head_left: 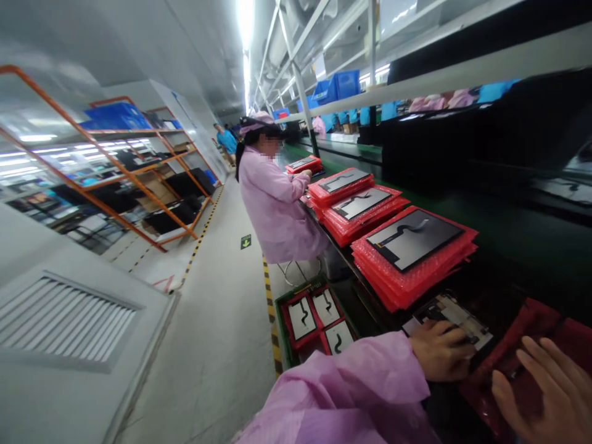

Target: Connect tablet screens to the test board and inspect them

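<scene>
Beside a flat electronic assembly (456, 317) on the dark bench, my left hand (441, 351) is closed, its fingers bent and close together. It touches the assembly's near edge; what lies under its fingertips is hidden. My right hand (546, 382) is open, fingers spread, over a red bubble-wrap bag (536, 336) at the lower right. Beyond my left hand, a stack of red bubble-wrap bags (400, 287) carries a flat screen panel (416, 239) with a dark ribbon cable.
Farther along the bench (499, 271) are more red stacks (342, 228) with panels. A person in pink (277, 197) sits there, hands at another stack. A green crate (284, 330) with panels stands on the floor. Orange shelving (139, 179) is at the left.
</scene>
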The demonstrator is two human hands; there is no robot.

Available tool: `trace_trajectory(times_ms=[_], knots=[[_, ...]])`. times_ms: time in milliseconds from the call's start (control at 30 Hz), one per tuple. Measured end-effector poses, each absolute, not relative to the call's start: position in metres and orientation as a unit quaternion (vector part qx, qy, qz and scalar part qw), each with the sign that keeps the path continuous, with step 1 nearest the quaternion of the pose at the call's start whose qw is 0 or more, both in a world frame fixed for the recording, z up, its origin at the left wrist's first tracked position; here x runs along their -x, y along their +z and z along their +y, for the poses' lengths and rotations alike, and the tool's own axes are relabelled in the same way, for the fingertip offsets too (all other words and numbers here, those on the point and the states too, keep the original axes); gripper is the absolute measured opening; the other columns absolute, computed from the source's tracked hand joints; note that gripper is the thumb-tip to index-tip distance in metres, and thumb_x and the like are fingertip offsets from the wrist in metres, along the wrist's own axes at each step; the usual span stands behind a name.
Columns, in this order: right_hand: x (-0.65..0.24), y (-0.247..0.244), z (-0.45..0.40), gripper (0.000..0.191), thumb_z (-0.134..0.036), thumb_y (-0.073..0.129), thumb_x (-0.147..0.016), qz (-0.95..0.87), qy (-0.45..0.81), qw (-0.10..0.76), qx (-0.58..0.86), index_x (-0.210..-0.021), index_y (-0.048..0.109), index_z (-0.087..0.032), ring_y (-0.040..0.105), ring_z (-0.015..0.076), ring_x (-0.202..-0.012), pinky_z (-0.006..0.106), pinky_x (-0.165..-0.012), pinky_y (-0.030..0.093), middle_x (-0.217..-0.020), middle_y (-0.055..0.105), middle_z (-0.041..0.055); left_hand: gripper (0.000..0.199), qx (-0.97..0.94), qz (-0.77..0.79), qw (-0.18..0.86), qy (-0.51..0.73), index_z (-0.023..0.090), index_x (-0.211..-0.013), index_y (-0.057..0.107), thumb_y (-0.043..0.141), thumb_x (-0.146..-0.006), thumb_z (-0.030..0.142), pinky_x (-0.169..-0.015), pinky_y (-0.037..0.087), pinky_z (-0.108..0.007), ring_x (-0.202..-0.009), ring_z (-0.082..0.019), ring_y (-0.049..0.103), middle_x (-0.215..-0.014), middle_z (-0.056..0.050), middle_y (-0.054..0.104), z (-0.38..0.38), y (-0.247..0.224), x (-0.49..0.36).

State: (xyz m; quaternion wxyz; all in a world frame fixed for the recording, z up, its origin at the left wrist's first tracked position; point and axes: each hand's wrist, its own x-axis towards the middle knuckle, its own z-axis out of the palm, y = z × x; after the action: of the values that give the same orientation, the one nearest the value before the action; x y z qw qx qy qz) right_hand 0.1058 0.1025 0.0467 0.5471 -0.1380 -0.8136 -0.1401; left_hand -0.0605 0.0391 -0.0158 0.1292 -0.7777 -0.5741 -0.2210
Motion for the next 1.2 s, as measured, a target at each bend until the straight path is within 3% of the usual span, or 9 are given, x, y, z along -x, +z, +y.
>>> trace_trajectory(times_ms=[167,300,467,567,767,867,1000,1100,1200], knots=[[-0.111,0.046,0.086,0.078,-0.022,0.074,-0.081,-0.813,-0.094,0.546,0.176,-0.151,0.04,-0.023,0.062,0.0362,-0.119,0.049,-0.093,0.055,-0.125,0.066,0.0147,0.046,0.791,-0.543,0.132,-0.249,0.021,-0.132,0.06,0.046,-0.095,0.044,-0.086,0.054,-0.035,-0.119,-0.021,0.056,-0.133,-0.005,0.062,0.036,-0.024,0.062],[-0.118,0.045,0.066,0.068,-0.025,0.073,-0.083,-0.801,-0.083,0.534,0.257,-0.146,0.047,-0.023,0.055,0.0367,-0.126,0.05,-0.101,0.049,-0.144,0.051,0.0162,0.04,0.798,-0.537,0.109,-0.252,0.026,-0.125,0.065,0.047,-0.095,0.045,-0.088,0.054,-0.037,-0.12,-0.021,0.057,-0.13,-0.004,0.064,0.034,-0.025,0.062],[-0.134,0.05,0.034,0.05,-0.028,0.066,-0.09,-0.781,-0.027,0.511,0.359,-0.137,0.051,-0.015,0.066,0.0211,-0.097,0.03,-0.084,0.055,-0.113,0.063,0.0113,0.041,0.795,-0.537,0.075,-0.272,0.025,-0.122,0.067,0.048,-0.095,0.049,-0.092,0.054,-0.043,-0.121,-0.026,0.056,-0.129,-0.008,0.063,0.028,-0.02,0.062],[-0.148,0.052,0.018,0.045,-0.027,0.062,-0.092,-0.768,-0.041,0.486,0.416,-0.134,0.051,-0.017,0.067,0.0172,-0.087,0.026,-0.078,0.055,-0.104,0.066,0.0067,0.039,0.799,-0.533,0.06,-0.272,0.024,-0.126,0.065,0.05,-0.095,0.042,-0.097,0.053,-0.044,-0.122,-0.026,0.055,-0.129,-0.01,0.063,0.026,-0.017,0.063],[-0.177,0.043,-0.006,0.035,-0.039,0.053,-0.097,-0.709,0.022,0.412,0.572,-0.125,0.055,-0.019,0.068,0.0212,-0.094,0.032,-0.083,0.055,-0.107,0.069,0.0089,0.034,0.806,-0.519,0.046,-0.28,0.024,-0.124,0.066,0.054,-0.093,0.028,-0.101,0.049,-0.046,-0.126,-0.026,0.051,-0.131,-0.01,0.06,0.023,-0.011,0.065],[-0.187,0.032,-0.012,0.044,-0.051,0.048,-0.097,-0.68,0.062,0.377,0.625,-0.124,0.056,-0.017,0.068,0.0244,-0.098,0.035,-0.084,0.055,-0.11,0.068,0.0119,0.033,0.809,-0.512,0.044,-0.287,0.021,-0.122,0.067,0.055,-0.092,0.025,-0.103,0.048,-0.045,-0.127,-0.026,0.049,-0.132,-0.011,0.06,0.022,-0.008,0.065],[-0.194,0.023,-0.018,0.063,-0.064,0.037,-0.097,-0.675,0.085,0.286,0.675,-0.13,0.052,-0.012,0.069,0.0249,-0.082,0.034,-0.065,0.052,-0.1,0.069,0.0132,0.032,0.808,-0.508,0.036,-0.297,0.019,-0.121,0.066,0.056,-0.09,0.02,-0.104,0.047,-0.042,-0.126,-0.024,0.05,-0.13,-0.01,0.061,0.022,-0.006,0.065],[-0.193,0.028,-0.022,0.062,-0.058,0.037,-0.098,-0.66,0.048,0.2,0.723,-0.136,0.048,-0.01,0.067,0.0236,-0.07,0.031,-0.052,0.042,-0.088,0.069,0.0102,0.031,0.804,-0.512,0.03,-0.301,0.02,-0.12,0.066,0.056,-0.09,0.02,-0.104,0.047,-0.041,-0.126,-0.024,0.05,-0.129,-0.01,0.062,0.022,-0.004,0.066],[-0.193,0.045,-0.028,0.056,-0.053,0.037,-0.098,-0.657,0.063,0.157,0.734,-0.133,0.051,-0.011,0.065,0.023,-0.067,0.031,-0.051,0.039,-0.086,0.069,0.0092,0.029,0.802,-0.51,0.026,-0.309,0.019,-0.117,0.068,0.057,-0.09,0.02,-0.104,0.047,-0.04,-0.125,-0.024,0.051,-0.126,-0.009,0.063,0.022,-0.006,0.067]])
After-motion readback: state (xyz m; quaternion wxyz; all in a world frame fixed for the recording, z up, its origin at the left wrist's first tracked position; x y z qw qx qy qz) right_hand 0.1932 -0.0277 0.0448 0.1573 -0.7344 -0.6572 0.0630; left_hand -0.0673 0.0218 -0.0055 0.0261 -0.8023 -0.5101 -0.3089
